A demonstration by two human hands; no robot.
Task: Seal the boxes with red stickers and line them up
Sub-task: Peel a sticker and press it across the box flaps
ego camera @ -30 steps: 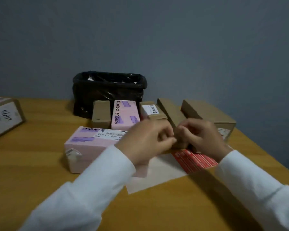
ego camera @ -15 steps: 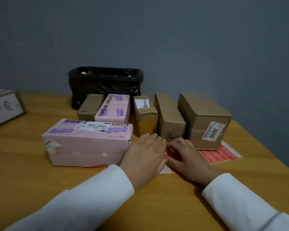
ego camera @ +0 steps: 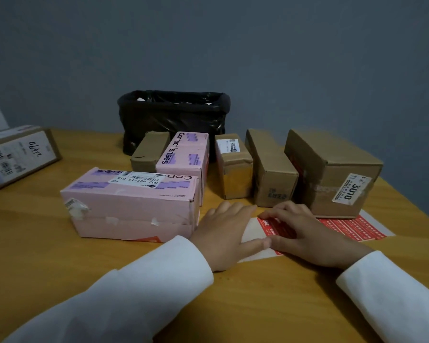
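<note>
Both hands are lying on the red sticker sheet (ego camera: 337, 227) on the counter (ego camera: 47, 243): left hand (ego camera: 224, 233) flat, fingers straight; right hand (ego camera: 305, 233) fingers bent, possibly picking a sticker. Boxes (ego camera: 273, 174) are standing just behind; the black-lined bin (ego camera: 174, 115) is holding indistinct scraps.

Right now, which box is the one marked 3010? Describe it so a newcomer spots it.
Start at the black-lined bin by the wall, then follow the row of boxes in front of it rightward. The last one is the 3010 box: brown, the row's biggest, with a white label.
</note>
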